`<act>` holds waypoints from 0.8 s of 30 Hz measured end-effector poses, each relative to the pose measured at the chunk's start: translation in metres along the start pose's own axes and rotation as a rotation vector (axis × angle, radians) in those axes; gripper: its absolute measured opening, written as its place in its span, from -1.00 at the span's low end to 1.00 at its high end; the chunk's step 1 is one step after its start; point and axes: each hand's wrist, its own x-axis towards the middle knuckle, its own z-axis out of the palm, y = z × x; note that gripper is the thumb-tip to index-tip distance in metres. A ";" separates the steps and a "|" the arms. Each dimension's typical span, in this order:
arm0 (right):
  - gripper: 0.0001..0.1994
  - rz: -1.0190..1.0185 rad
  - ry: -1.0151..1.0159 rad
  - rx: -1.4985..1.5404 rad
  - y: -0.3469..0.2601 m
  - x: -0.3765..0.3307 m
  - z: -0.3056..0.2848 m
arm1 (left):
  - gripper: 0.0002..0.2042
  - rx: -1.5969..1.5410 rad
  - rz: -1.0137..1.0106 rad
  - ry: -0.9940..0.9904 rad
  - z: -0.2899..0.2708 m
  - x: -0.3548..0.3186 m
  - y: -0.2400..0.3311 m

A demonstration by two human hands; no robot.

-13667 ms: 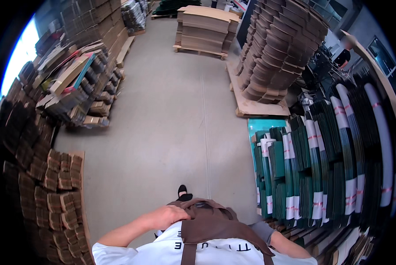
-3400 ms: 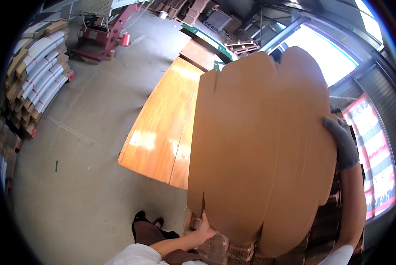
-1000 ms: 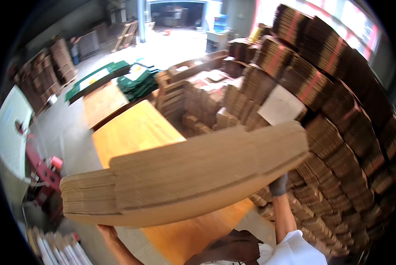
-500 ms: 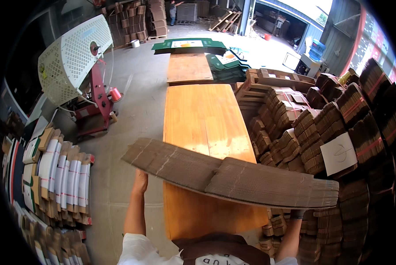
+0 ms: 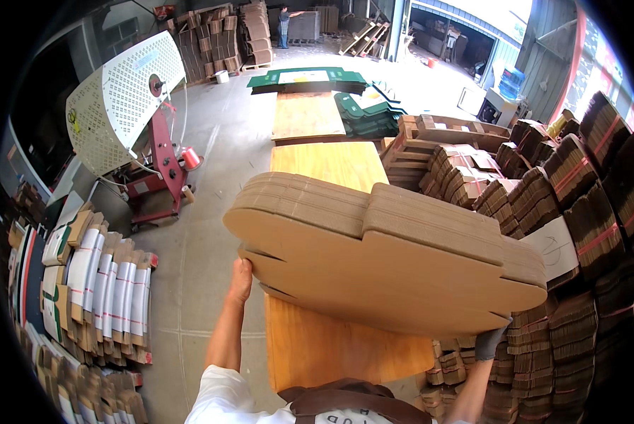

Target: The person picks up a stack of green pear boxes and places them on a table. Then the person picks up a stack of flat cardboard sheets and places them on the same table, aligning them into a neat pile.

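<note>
A thick stack of die-cut brown cardboard sheets is held between my two hands, tilted so its broad face turns toward me. My bare left hand grips its left end near the slots, thumb showing and the other fingers hidden behind the board. At the lower right corner my right hand, in a dark grey glove, holds the stack; its fingers are mostly hidden. Below the stack stands a wooden table, partly covered by it from my view.
Tied bundles of brown cardboard crowd the right side. White-wrapped bundles are piled at left, near a red machine with a perforated white panel. Green printed sheets lie at the far table end. Another person stands far back.
The cardboard stack has tipped, so its flat face shows where mostly the edges showed before. Its upper edge is higher. My left hand has shifted slightly right.
</note>
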 end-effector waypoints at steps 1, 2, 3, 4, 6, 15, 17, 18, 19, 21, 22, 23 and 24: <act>-0.25 -0.005 -0.029 -0.055 0.000 0.000 -0.010 | -0.15 0.016 -0.009 0.008 -0.001 0.000 -0.004; -0.25 -0.010 -0.060 -0.110 0.001 -0.001 -0.020 | -0.15 0.030 -0.019 0.017 -0.002 -0.001 -0.007; -0.26 0.003 -0.039 -0.133 0.002 -0.003 -0.031 | -0.14 0.040 -0.027 0.026 -0.001 -0.002 -0.012; -0.28 0.010 -0.021 -0.159 0.003 -0.002 -0.041 | -0.14 0.030 -0.052 0.051 0.002 -0.002 -0.016; -0.30 -0.017 0.070 -0.180 0.006 -0.001 -0.042 | -0.15 0.023 -0.108 0.101 0.005 -0.005 -0.023; -0.31 -0.176 0.206 -0.124 -0.006 -0.005 0.007 | -0.19 -0.082 -0.020 0.159 0.015 -0.006 -0.089; -0.30 -0.212 0.177 -0.232 -0.003 0.012 -0.018 | -0.28 -0.019 0.035 0.179 0.019 0.005 -0.097; -0.32 -0.180 0.168 -0.245 0.003 0.010 0.000 | -0.34 0.049 0.031 0.193 -0.002 0.005 -0.103; -0.34 -0.157 0.166 -0.279 -0.002 0.008 0.035 | -0.47 -0.285 -0.059 0.167 -0.011 0.009 -0.087; -0.39 -0.303 0.058 -0.457 -0.033 0.036 0.076 | -0.51 -0.153 -0.061 0.069 0.007 0.023 -0.019; -0.42 -0.435 -0.045 -0.549 -0.037 0.044 0.087 | -0.50 -0.143 0.036 0.040 0.001 0.024 0.002; -0.43 -0.250 -0.044 -0.437 -0.049 0.050 0.086 | -0.44 -0.185 -0.042 0.042 0.006 0.024 0.031; -0.43 -0.065 -0.035 -0.326 -0.060 0.064 0.083 | -0.38 -0.229 -0.115 0.050 0.010 0.019 0.057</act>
